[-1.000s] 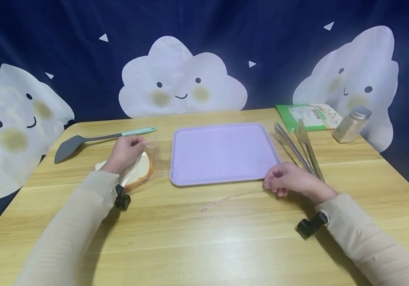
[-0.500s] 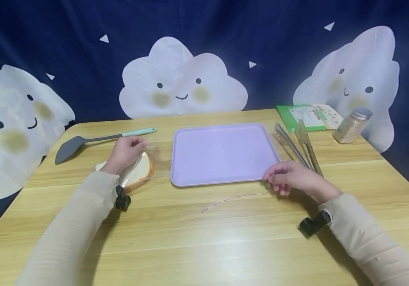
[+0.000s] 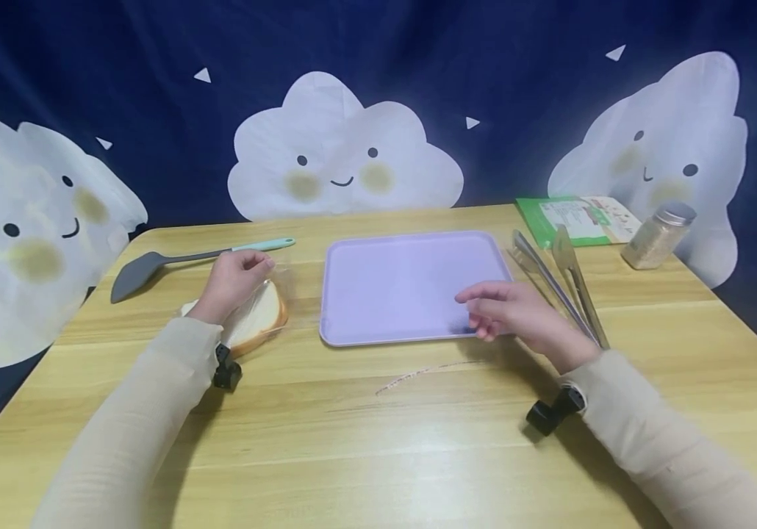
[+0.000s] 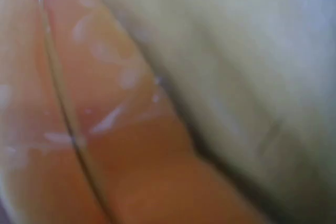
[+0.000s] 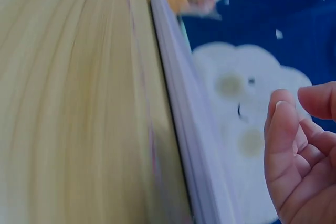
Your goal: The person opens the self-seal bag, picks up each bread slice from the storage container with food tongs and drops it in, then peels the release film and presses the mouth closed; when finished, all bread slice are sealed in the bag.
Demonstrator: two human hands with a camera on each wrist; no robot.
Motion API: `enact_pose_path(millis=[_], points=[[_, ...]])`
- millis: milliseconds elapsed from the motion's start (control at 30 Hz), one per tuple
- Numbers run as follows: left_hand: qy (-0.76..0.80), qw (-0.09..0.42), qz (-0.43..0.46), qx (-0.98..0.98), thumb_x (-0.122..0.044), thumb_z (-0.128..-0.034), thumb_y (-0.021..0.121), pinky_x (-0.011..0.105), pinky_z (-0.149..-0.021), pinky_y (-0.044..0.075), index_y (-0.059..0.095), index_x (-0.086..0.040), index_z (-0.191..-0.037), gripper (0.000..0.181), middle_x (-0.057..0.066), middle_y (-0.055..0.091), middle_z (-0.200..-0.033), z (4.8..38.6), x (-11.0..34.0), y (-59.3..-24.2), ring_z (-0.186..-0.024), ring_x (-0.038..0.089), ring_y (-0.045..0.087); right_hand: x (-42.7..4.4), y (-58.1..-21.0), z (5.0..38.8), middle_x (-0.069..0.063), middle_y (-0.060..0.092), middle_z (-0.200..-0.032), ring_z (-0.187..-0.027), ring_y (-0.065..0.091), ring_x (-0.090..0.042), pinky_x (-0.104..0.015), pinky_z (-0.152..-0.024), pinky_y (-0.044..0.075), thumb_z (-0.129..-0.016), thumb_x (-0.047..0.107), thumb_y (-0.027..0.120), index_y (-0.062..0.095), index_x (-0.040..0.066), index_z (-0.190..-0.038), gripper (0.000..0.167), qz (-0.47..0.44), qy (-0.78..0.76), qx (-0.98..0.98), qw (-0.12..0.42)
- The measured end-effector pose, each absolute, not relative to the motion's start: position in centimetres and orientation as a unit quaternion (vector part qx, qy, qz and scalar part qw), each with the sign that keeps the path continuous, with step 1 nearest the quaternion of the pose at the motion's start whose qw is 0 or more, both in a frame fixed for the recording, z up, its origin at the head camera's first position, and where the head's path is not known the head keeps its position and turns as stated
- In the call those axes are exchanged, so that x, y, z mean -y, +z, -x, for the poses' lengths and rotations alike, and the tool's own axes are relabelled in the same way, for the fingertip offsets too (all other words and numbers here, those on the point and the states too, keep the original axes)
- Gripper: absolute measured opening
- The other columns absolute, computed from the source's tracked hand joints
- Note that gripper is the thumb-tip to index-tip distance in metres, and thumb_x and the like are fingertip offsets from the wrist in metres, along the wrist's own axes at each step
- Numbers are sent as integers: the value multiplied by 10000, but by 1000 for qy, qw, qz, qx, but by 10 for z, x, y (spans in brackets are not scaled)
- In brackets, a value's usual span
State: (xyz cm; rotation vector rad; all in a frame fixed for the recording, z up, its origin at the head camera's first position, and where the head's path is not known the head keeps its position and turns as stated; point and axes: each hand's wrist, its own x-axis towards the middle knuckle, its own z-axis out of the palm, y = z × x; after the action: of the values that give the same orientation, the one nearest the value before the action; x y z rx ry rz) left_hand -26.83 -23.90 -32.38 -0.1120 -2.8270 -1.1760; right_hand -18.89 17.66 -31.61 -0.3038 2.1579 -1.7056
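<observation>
My left hand [image 3: 231,285] pinches the top edge of a clear plastic bag [image 3: 294,295] on the left of the table. Sliced bread [image 3: 261,317] lies inside it, partly hidden by the hand; up close, the left wrist view shows brown crusts [image 4: 105,77] behind shiny film. My right hand [image 3: 509,314] hovers over the front right corner of a lilac tray [image 3: 398,283], fingers loosely bent and holding nothing. In the right wrist view, thumb and forefinger are apart. A thin, narrow strip [image 3: 418,375] lies on the table in front of the tray.
Metal tongs [image 3: 564,286] lie right of the tray, near the right forearm. Behind them are a green-and-white packet [image 3: 570,220] and a lidded jar [image 3: 658,236]. A grey spatula [image 3: 143,273] with a mint handle lies behind the left hand. A cloud-patterned curtain [image 3: 497,59] hangs behind.
My right hand has let go of the thin strip, which stays on the table, and has moved left over the tray's corner. The left hand keeps its place at the bag.
</observation>
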Motion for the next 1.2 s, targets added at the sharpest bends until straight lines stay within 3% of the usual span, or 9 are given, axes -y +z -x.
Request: enact_pose_path(millis=[267,867,1200], points=[[-404,101,1,909,-300,-930,508,220,-709,414,643,10,-1007,347,92,599,-905,262,233,-306,-820,155,487,-134,-315,186,-64,592,-731,-589,572,-115,-241,-557,506,-891,25,511,484,-162,-1179,344,147,-622,-742,204],[-438,269,-38,857,-161,-867,533,155,-608,375,647,8,-830,207,-114,518,-633,250,217,-262,-671,78,463,-58,-321,174,-147,627,-772,-611,585,-126,-242,-581,505,-859,45,558,557,-136,-1107,307,172,-636,-706,260],[-426,289,-48,856,-184,-872,528,176,-625,376,630,-25,-813,198,-50,530,-669,239,216,-246,-705,115,466,-39,-326,171,-202,612,-848,-664,594,-131,-278,-638,527,-858,49,563,552,-121,-1118,310,178,-650,-695,252]])
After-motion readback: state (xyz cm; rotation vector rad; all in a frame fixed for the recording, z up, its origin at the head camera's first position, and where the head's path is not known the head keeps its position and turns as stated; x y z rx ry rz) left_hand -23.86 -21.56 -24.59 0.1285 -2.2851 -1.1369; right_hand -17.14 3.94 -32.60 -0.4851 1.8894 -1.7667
